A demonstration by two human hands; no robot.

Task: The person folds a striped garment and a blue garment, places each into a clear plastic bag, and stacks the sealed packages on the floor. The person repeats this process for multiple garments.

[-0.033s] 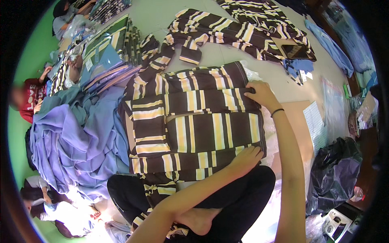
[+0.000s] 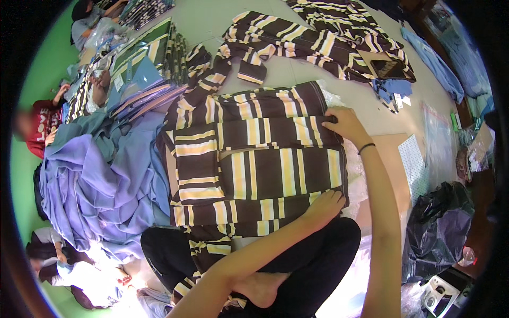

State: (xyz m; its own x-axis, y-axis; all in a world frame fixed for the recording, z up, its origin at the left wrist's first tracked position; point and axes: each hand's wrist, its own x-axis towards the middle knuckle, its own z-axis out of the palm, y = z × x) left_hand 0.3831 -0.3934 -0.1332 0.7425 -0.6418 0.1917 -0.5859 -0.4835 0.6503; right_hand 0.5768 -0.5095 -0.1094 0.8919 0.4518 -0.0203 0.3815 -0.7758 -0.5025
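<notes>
A dark brown striped shirt [image 2: 268, 172] with white and yellow bands lies spread before my crossed legs, its sides folded inward lengthwise. A collar-like or cuff-like striped section lies across its left end. My right hand [image 2: 347, 126] grips the far part of the shirt's right edge, thumb and fingers at the fold. Nearer to me, my left hand [image 2: 324, 208] bends its fingers over the near corner of that same edge. The fingertips of both hands are partly hidden against the cloth. A striped sleeve [image 2: 209, 248] hangs down onto my lap.
Purple-blue cloth [image 2: 106, 185] is heaped at the left. Beyond lie more striped garments [image 2: 307, 42], with a phone [image 2: 388, 69] on one. Cardboard [image 2: 389, 159], clear plastic sleeves [image 2: 442, 138] and a black plastic bag [image 2: 440, 222] lie right. Other people sit along the left, one in a red top [image 2: 45, 124].
The whole view has shifted very slightly to the right. Both hands stay at the same places on the shirt's edge.
</notes>
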